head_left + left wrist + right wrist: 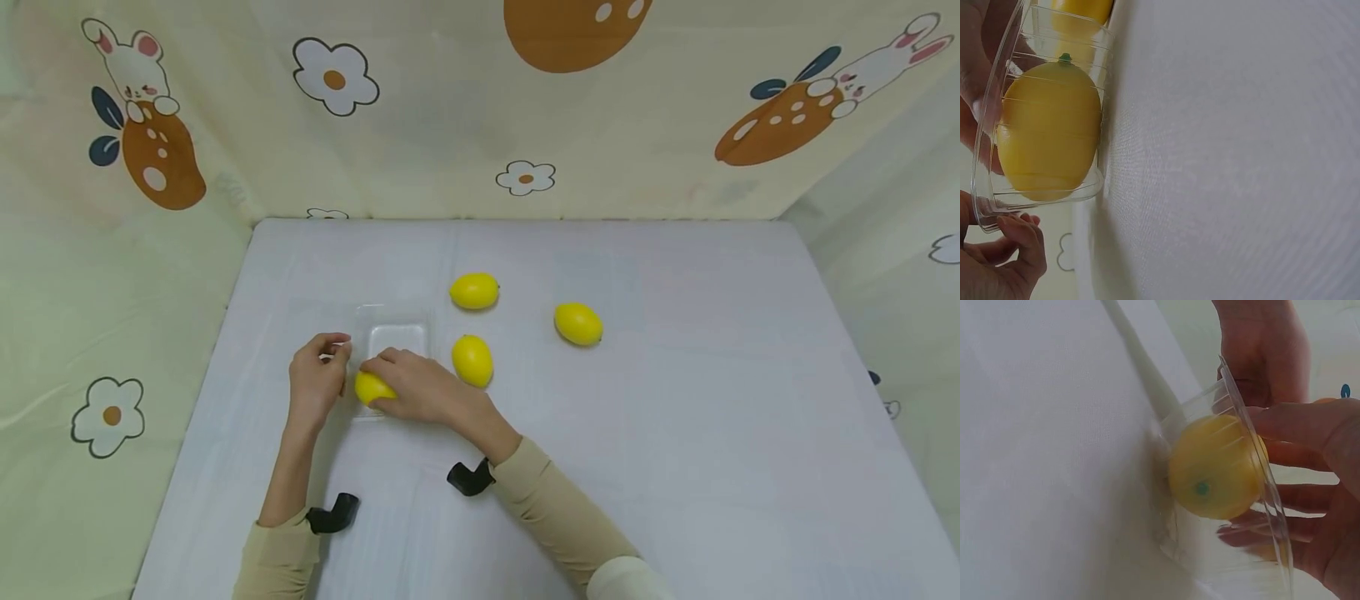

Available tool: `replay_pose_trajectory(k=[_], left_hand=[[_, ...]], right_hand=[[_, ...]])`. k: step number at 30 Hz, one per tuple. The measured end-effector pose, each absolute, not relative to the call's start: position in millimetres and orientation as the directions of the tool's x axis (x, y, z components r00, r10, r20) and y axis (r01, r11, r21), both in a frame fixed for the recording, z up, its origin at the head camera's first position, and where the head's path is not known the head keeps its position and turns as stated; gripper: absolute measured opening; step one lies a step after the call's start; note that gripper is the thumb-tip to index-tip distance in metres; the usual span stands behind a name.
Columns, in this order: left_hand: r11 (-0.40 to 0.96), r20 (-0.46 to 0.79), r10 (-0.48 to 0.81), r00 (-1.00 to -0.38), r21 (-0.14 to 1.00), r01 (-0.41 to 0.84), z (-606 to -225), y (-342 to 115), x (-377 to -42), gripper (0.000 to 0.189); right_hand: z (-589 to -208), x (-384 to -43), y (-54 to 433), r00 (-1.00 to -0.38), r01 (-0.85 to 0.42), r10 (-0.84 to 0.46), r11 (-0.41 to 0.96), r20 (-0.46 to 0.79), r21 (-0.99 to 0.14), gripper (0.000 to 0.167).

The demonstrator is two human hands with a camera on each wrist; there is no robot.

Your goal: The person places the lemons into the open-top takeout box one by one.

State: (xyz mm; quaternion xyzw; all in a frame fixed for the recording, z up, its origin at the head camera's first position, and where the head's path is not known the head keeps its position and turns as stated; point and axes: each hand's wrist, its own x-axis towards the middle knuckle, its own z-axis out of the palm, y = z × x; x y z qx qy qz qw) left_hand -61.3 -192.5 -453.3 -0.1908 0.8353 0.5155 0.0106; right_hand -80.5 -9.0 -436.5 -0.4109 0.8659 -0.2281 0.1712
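A clear plastic container (pixel 429 321) stands on the table, with a yellow lemon (pixel 372 387) in its near end. My right hand (pixel 416 385) reaches over the rim and grips this lemon, thumb on the near side and fingers on the far side. Through the clear wall, the left wrist view shows the lemon (pixel 1050 131) low in the container. At the left rim is my left hand (pixel 318 379), its fingers curled and its fingertips pinching the edge, as the left wrist view shows the hand (pixel 1007 256) there.
Right of the container lie two lemons, one nearer (pixel 472 361) and one farther back (pixel 475 291). Another lemon (pixel 578 324) lies farther right. Black wrist mounts (pixel 335 514) stick out from both sleeves. Patterned curtains (pixel 420 142) enclose the white table (pixel 675 433).
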Motion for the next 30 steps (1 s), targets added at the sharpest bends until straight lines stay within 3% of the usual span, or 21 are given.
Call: replay_pose_trajectory(k=[11,20,30], left_hand=[[0.422,-0.220,-0.312,-0.924,0.839,-0.342,-454,-192,-62,0.028],[0.439,-0.223,-0.319,-0.921,0.827,-0.352,-451,-192,-62,0.029],[0.449,-0.230,-0.324,-0.918,0.816,-0.363,-452,-192,-61,0.028]], right_hand=[[-428,-66,30,-0.601,-0.770,-0.727,0.415,0.332,-0.484,0.025],[-416,-63,103,-0.679,-0.732,-0.573,0.473,0.459,-0.491,0.028],[-441,-94,183,-0.793,-0.572,-0.349,0.709,0.500,-0.412,0.036]])
